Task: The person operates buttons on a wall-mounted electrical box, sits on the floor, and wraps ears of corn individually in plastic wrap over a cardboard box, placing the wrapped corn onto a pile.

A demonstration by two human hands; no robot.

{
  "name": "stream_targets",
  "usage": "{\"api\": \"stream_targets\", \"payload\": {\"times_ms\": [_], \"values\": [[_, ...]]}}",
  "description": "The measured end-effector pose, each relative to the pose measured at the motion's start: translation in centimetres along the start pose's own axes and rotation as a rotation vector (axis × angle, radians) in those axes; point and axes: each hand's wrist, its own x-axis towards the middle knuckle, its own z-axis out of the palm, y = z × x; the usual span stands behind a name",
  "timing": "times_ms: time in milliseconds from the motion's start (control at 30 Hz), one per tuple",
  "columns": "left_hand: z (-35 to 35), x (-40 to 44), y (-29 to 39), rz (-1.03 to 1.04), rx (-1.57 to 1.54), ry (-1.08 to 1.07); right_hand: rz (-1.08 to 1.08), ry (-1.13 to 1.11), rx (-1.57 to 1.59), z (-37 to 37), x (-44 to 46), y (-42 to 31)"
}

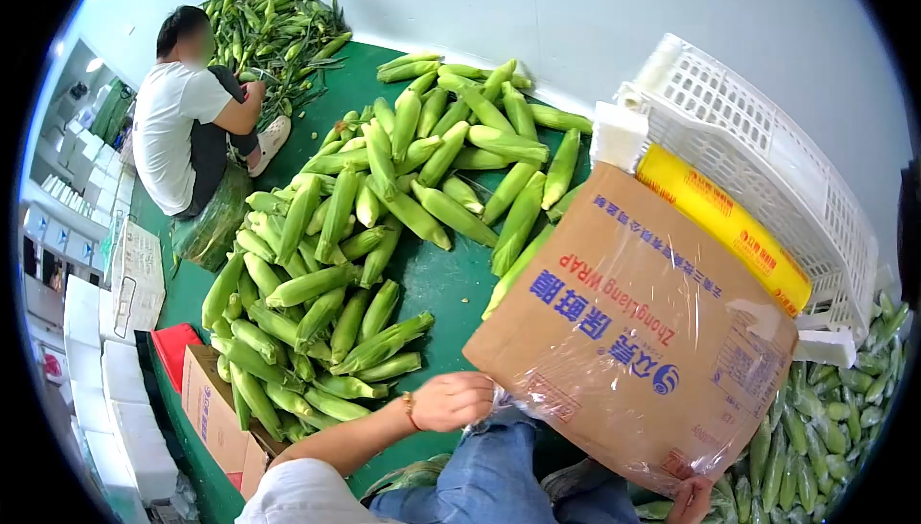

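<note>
A brown cardboard box with blue and red print lies in front of me, clear plastic film stretched over its top. Near the box's left corner, my left hand is closed on a gathered edge of the film. At the box's lower right edge, my right hand is partly in view, its fingers bent against the film-covered cardboard; what it grips is hard to make out. Along the box's far edge rests a yellow printed roll. Husked green corn is heaped on the green floor to the left.
A person sits at the back left beside a corn pile. White crates stand behind the box. Wrapped corn lies at the lower right. An open carton and white foam boxes are at the left.
</note>
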Motion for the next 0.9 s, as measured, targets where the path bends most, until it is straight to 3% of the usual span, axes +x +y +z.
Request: {"api": "stream_targets", "payload": {"times_ms": [33, 67, 100, 133, 167, 200, 267, 333, 367, 433, 467, 500, 533, 567, 600, 667, 733, 833, 900], "values": [[-0.8, -3.7, -1.7, -0.201, 0.034, -0.599, 0.014, 0.002, 0.023, -0.2, 0.4, -0.8], [-1.9, -5.7, -4.0, -0.527, 0.280, -0.833, 0.031, 0.003, 0.045, -0.9, 1.1, -1.8], [-2.8, -9.8, -7.7, -0.608, 0.493, -0.323, 0.045, 0.010, 0.066, -1.1, 1.7, -2.5], [-3.8, -12.0, -12.3, -0.836, 0.670, -0.048, 0.078, -0.025, 0.058, -0.7, 1.0, -0.5], [-5.7, -13.2, -16.4, -1.031, 0.939, -0.041, 0.086, -0.041, 0.085, -0.6, 1.1, -0.3], [-7.3, -15.4, -20.8, -1.282, 1.012, -0.050, 0.102, -0.056, 0.114, -0.4, 0.9, -0.3], [-10.7, -16.1, -26.3, -1.928, 0.684, -0.035, 0.149, -0.068, 0.142, -0.6, 0.4, -0.3], [-11.1, -15.3, -28.0, -2.052, 0.671, -0.039, 0.204, -0.058, 0.147, -0.4, 0.3, -0.4], [-10.7, -14.5, -27.3, -2.004, 0.678, -0.026, 0.162, -0.047, 0.126, -0.4, 0.2, -0.8], [-9.5, -16.5, -28.2, -1.878, 0.331, 0.232, 0.074, -0.031, 0.080, -0.4, 0.5, -1.4], [-7.9, -15.9, -27.2, -1.751, 0.226, 0.531, -0.062, 0.037, -0.067, -0.1, 0.6, -1.0], [-6.7, -12.9, -23.7, -1.619, 0.159, 0.665, 0.009, 0.084, -0.086, 0.3, 0.4, -1.1], [-6.1, -12.7, -21.6, -1.455, -0.057, 0.557, 0.088, 0.131, -0.120, 0.3, 0.0, -1.3], [-5.9, -8.7, -17.2, -1.221, -0.067, 0.476, 0.114, 0.116, -0.125, 0.0, 0.1, -2.2], [-6.0, -4.1, -12.7, -1.114, -0.210, 0.432, 0.145, 0.107, -0.133, -0.1, 0.5, -3.2], [-6.5, 2.8, -7.4, -0.788, -0.200, 0.123, 0.201, 0.070, -0.200, -0.3, 1.2, -4.5], [-5.2, 10.1, -4.1, -0.297, -0.164, -0.114, 0.222, 0.025, -0.090, -0.6, 1.7, -4.8], [-0.6, 17.4, 0.5, -0.036, -0.175, -0.229, 0.212, -0.069, -0.212, -1.5, 1.6, -5.6], [2.8, 19.6, 1.5, 0.014, -0.234, -0.342, 0.361, -0.069, 0.123, -3.6, 1.3, -6.7]]}}
